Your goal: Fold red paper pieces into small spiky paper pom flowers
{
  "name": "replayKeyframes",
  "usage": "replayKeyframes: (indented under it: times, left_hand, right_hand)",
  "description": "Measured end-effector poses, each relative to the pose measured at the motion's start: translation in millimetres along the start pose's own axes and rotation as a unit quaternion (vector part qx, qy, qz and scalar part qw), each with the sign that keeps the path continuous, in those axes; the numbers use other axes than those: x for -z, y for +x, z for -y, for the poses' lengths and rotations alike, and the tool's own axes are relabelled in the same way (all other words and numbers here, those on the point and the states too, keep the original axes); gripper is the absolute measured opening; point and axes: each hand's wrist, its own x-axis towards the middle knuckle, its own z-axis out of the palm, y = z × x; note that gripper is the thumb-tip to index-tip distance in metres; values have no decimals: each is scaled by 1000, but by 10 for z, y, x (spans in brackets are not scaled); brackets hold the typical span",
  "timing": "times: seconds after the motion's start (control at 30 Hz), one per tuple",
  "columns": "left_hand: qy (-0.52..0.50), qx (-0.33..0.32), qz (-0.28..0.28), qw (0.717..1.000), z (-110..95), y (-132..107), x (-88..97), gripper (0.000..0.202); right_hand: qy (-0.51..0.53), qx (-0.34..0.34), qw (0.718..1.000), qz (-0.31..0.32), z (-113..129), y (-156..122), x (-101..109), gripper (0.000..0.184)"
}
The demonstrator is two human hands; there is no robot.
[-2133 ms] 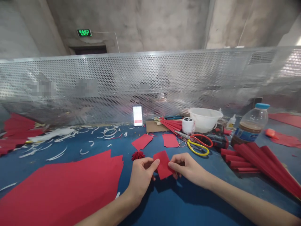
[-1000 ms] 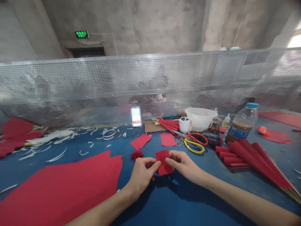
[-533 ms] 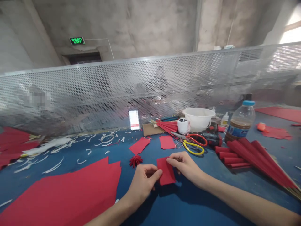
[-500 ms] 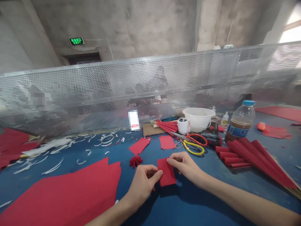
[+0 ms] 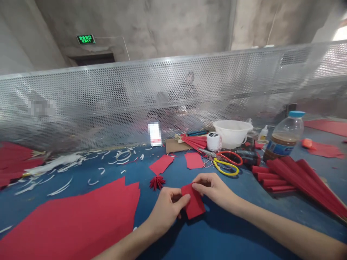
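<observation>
Far left, red folded material (image 5: pixel 16 159), then white offcuts (image 5: pixel 59 188) scattered on the blue worktop (image 5: pixel 214 236), likely pushed aside as waste. Large red sheets (image 5: pixel 73 218) lie stacked flat, corners not lined up, near the left forearm; probably within easy reach. Small red pleated rosette (image 5: pixel 157 182) sits just beyond the left hand (image 5: pixel 165 208).

Left hand: fingers (image 5: pixel 176 191) closed in a light pinch on the left edge of the small red piece (image 5: pixel 195 205), thumb on top. Piece is between the hands, tilted, just above the worktop. Right hand (image 5: pixel 214 187) pinches its upper right corner, gap also closed; gripping opposite sides probably holds it flat and steady. Fingertips underneath hidden.

Behind: two loose lots of red pieces (image 5: pixel 161 164) (image 5: pixel 194 160), apart from each other. Right: scissors (image 5: pixel 221 160) lie handles toward the person, presumably for quick pickup. White bowl (image 5: pixel 233 135) behind them; capped bottle (image 5: pixel 284 135) stands upright beyond the red pleated fan (image 5: pixel 303 177).
</observation>
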Motion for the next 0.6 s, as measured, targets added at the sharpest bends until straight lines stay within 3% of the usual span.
replayKeyframes:
  times: [0.23,0.47,0.6]
  left_hand:
    - [-5,-3,13,1000,-13,8,-10,36]
    - [-23,3,-5,1000,-33,-9,-14,33]
    - [-30,-3,-24,999,-1,5,4,36]
  right_hand:
    - [39,-18,999,1,-32,16,14,33]
    - [58,-36,997,-30,45,6,-2,29]
    - [56,-37,998,-12,6,1,-1,35]
